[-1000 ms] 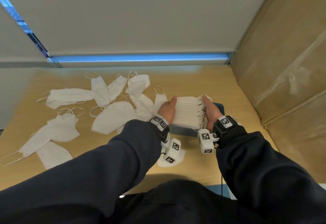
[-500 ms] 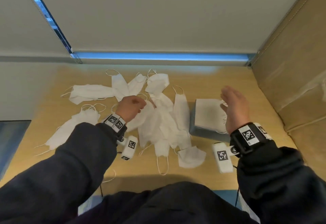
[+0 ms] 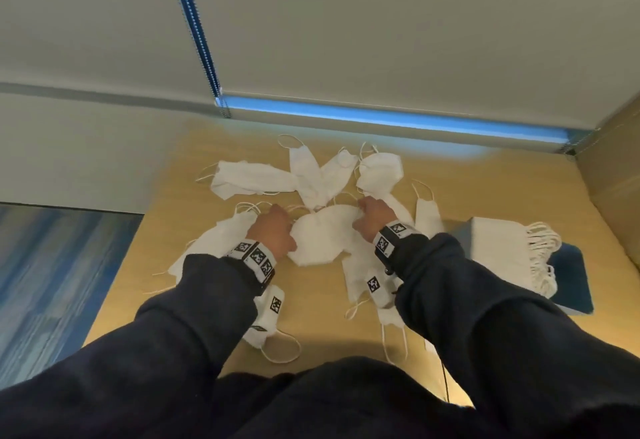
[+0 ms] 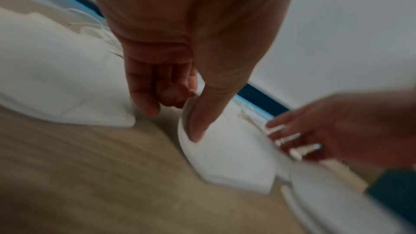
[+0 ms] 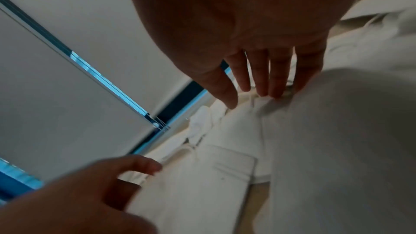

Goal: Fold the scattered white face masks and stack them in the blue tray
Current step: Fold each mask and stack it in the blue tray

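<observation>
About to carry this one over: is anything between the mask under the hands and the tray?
Two loose masks lie flat on the table between the mask and the blue tray. Nothing tall, and the stack already fills the tray.

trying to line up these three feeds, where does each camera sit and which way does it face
Head: on the head, looking forward and down at the table; both sleeves, left hand, right hand on the centre mask.
Left wrist: along the left hand, thumb on the mask.
Right wrist: along the right hand, straight fingers on the mask.
Shared: each wrist view shows the other hand and that mask.
</observation>
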Demonstrator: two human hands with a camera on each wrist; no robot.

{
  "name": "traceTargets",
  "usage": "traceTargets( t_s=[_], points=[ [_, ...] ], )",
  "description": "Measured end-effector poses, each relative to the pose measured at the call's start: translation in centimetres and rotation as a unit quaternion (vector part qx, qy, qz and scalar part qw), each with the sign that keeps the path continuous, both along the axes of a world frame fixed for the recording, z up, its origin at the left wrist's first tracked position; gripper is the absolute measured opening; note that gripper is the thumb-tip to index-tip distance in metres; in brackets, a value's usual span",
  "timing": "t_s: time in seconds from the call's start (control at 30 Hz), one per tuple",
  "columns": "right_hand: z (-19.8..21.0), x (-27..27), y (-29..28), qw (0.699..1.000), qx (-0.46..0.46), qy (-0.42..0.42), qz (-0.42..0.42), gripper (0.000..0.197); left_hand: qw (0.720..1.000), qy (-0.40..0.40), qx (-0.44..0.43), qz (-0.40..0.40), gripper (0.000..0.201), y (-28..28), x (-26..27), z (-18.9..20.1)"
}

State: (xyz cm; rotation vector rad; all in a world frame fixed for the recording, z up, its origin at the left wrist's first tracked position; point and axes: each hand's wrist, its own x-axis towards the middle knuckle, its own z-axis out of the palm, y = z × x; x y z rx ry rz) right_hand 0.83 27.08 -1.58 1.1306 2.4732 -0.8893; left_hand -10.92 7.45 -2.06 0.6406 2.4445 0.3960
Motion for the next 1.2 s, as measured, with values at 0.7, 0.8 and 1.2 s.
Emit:
traceTargets(
  t_s=[0.7, 0.8, 1.2],
  points=[
    [6.3, 1.5, -5.3, 0.784, -0.470, 0.355, -0.199, 0.032, 0.811, 0.042, 0.544, 0.208, 0.018, -8.2, -1.7, 10.0],
    [5.6, 0.7, -6.5, 0.732, -0.500, 0.367, -0.282, 0.027, 0.856, 0.105, 0.504, -0.050, 0.012, -6.7, 0.9, 9.2],
    [5.2, -0.1, -9.5, 0.733, -0.528, 0.373, -0.211, 0.035, 0.851, -0.280, 0.423, 0.134, 0.069, -6.0, -2.2, 5.9]
  ],
)
